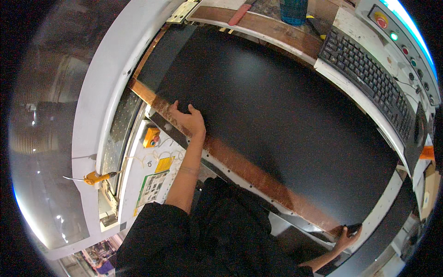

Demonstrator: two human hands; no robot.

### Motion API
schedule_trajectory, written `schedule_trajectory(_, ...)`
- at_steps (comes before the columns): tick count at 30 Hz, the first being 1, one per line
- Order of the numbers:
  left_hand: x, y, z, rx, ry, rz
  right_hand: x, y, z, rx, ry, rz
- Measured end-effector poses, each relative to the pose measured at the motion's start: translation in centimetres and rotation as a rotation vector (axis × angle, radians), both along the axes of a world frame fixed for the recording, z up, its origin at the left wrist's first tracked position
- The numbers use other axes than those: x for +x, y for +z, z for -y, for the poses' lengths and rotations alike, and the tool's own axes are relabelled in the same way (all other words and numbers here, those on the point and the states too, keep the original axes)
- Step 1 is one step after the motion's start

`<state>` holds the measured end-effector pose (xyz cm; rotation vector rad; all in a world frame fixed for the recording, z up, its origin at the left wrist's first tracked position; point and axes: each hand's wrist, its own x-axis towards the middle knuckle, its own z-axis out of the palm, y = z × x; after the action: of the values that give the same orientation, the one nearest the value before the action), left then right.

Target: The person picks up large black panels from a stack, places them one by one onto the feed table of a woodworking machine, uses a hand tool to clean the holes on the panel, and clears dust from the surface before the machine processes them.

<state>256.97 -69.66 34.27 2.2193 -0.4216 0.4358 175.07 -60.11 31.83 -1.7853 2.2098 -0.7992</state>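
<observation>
A large black sheet (267, 111) with a copper-coloured border (244, 168) lies across the machine bed in front of me. My left hand (189, 121) rests on the border near the sheet's left end, thumb and fingers apart, holding nothing. At the near right corner, my right hand (345, 239) is bent around a small dark piece (353, 228) by the sheet's edge. Whether that piece is separate or part of the corner I cannot tell. Beneath the border runs a pale metal rail (230, 177) with small holes.
A black keyboard (369, 76) sits on a shelf at the far right, below a panel with a red emergency button (381, 20). At the back are a red-handled tool (240, 15) and a blue container (293, 11). A yellow screwdriver-like tool (94, 177) hangs at left, near a yellow switch box (151, 137).
</observation>
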Motion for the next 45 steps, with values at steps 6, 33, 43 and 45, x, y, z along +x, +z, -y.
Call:
schedule_trajectory(6,1.2,1.8,0.9,0.098,0.009,0.076,3.1,-0.1,-0.1,-0.030,-0.061,-0.234)
schedule_trajectory(33,6.9,0.5,0.0,0.077,-0.022,-0.023,10.2,2.8,2.5,-0.107,0.062,-0.318)
schedule_trajectory(43,6.5,1.1,-0.9,0.088,-0.048,0.033,8.9,3.6,1.7,-0.121,0.118,-0.007)
schedule_trajectory(45,9.4,-1.2,-2.5,-0.063,-0.150,0.049,7.7,2.4,1.6,-0.149,0.155,0.007)
